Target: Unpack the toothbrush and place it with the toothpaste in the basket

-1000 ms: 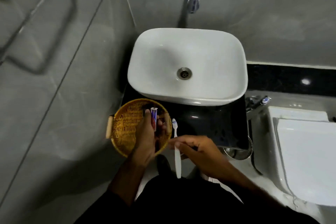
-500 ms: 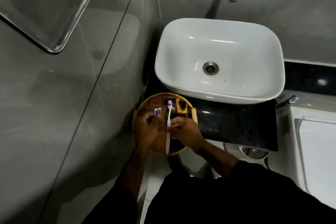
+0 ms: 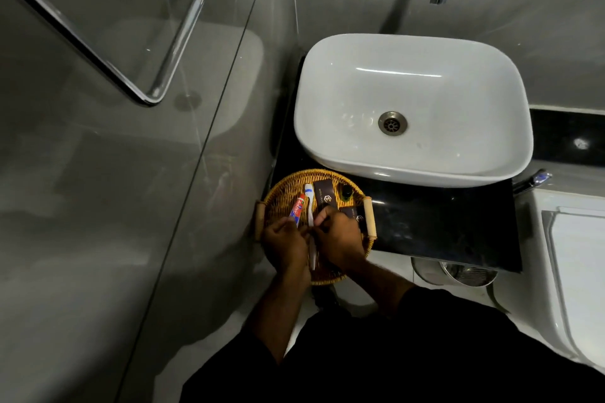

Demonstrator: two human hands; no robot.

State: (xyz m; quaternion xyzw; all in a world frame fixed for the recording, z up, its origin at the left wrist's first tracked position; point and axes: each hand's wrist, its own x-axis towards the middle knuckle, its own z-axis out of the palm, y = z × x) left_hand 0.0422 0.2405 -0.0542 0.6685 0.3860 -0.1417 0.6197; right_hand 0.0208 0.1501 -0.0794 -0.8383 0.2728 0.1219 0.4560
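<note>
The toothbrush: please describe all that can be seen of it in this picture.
The toothbrush is white and looks like plastic, with blue marks near the bristle head. It is out of any wrapper. It lies lengthwise in the round wicker basket, head toward the sink, close beside the red and white toothpaste tube on its left. A dark box lies on its right. The left hand and right hand cover its middle; the handle end shows between them. Whether the fingers grip it cannot be told.
</note>
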